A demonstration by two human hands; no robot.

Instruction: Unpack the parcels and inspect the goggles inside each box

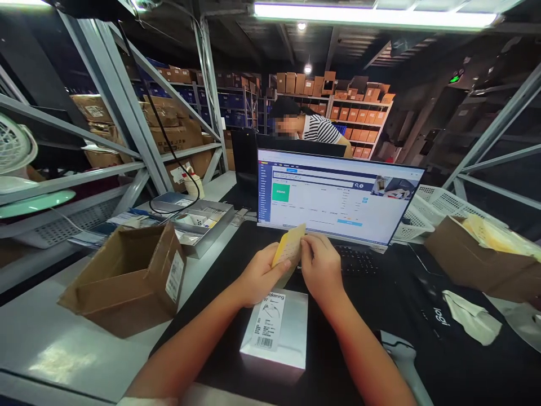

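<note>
One silver box [291,332] is lying nearest the person, flat on the black desk mat [220,304], with its barcode label [269,324] facing up. Beside the right forearm, a scanner [401,352] is resting partly hidden, and a pale cloth [472,317] is lying farther to the right.

Just past the box, both hands are holding yellow paper [291,247] above the mat, in front of the screen. The left hand [264,275] is closing on it, thumb across the printed face; the right hand [322,262] is pinching its right edge between thumb and fingertips. Whether it is a single folded piece or several sheets, I am not managing to tell.

To my eye the handling is standing partway: the paper is in hand and not yet set down. The box is showing no raised flap, though I cannot tell whether it is sealed. On the left, a brown carton [120,301] is standing open, not yet closed up.

Behind the hands, a keyboard [359,260] is peeking out beneath the lit screen [321,203]. Beyond that, a co-worker in a striped top [323,129] is leaning forward, and box-filled shelves [361,113] are lining the back.
</note>
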